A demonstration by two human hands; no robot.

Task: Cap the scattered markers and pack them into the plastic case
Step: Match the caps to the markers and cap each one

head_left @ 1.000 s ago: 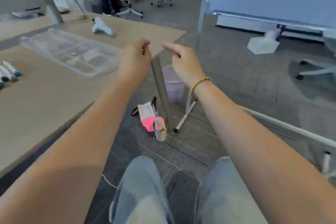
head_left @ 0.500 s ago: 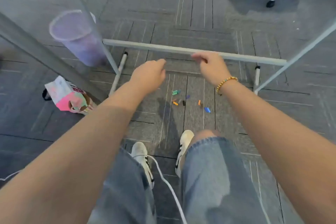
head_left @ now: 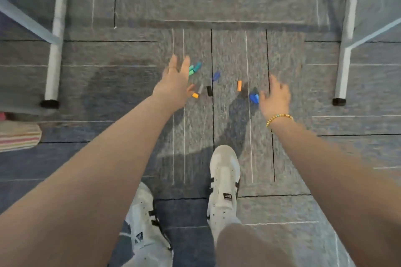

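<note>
Scattered on grey carpet floor (head_left: 130, 93) between two white frame feet (head_left: 55, 45): small green plastic marker caps (head_left: 194, 68) beside left hand (head_left: 174, 84), fingers spread wide, holding nothing; then orange cap (head_left: 195, 95), black cap (head_left: 209, 90), dark blue cap (head_left: 216, 76), second orange cap (head_left: 239, 85), bright blue caps (head_left: 253, 97) touching right hand (head_left: 275, 97), fingers loosely open. Probably light, stiff, prone to rolling; best pinched across sides. No readable writing.

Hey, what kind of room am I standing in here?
Probably an office or meeting room: grey carpet tiles cover the floor, and white metal feet with black end caps, like a rolling whiteboard stand's, sit either side. Small coloured marker caps lie scattered between your hands.
</note>
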